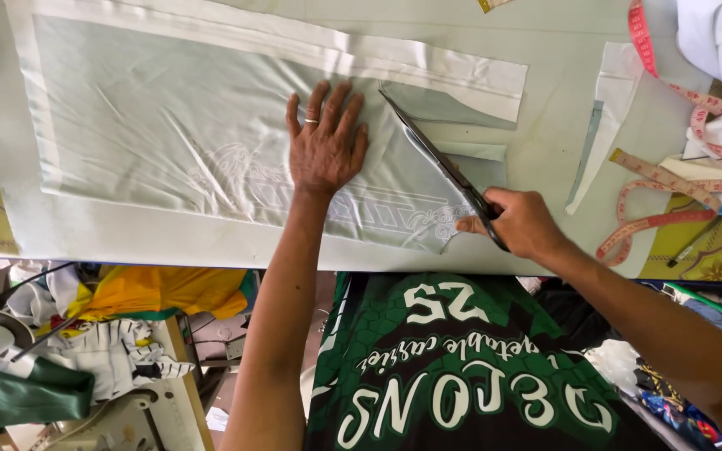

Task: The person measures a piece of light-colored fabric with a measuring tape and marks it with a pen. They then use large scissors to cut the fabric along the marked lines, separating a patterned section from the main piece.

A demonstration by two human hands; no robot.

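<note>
The pale green cloth (169, 125) looks thin and smooth, with a slight satin sheen and fine creases; a white printed pattern shows faintly through it. The scissors (440, 163) have dark, dull metal blades. The bench (545, 50) top is matt and pale. The measuring tape (670, 179) looks like soft, flexible pink plastic or coated cloth. The left hand (325, 142) wears a shiny metal ring (312, 121).
</note>
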